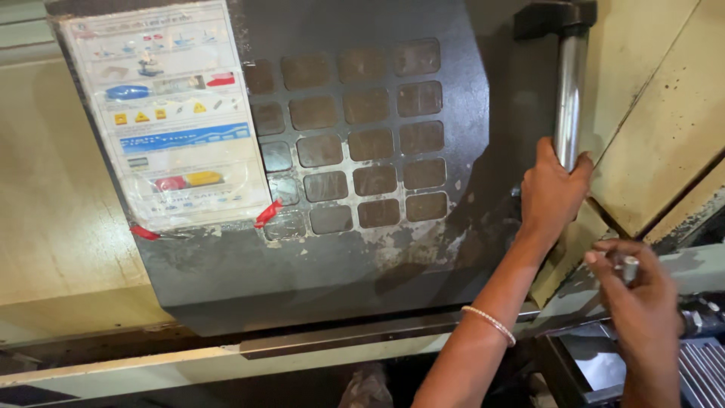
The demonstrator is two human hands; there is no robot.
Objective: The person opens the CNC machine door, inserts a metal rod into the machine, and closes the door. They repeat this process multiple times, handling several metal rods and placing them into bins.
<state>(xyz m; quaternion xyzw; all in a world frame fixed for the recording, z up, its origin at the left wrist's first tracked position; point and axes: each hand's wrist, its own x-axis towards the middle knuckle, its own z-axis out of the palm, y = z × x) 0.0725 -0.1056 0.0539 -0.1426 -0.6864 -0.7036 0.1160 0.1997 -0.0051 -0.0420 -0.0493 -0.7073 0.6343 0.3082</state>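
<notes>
Steel door handle [568,98] gripped at its lower end by left hand [553,193], fingers wrapped round. Right hand [642,302] pinches a small metal part [628,268]. Door-sliding step, likely; next needs a steady sideways pull.

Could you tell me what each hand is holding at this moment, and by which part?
The left hand has its grip around the lower end of the door's metal handle bar. The right hand pinches a small metal cylinder by its lower part.
</notes>
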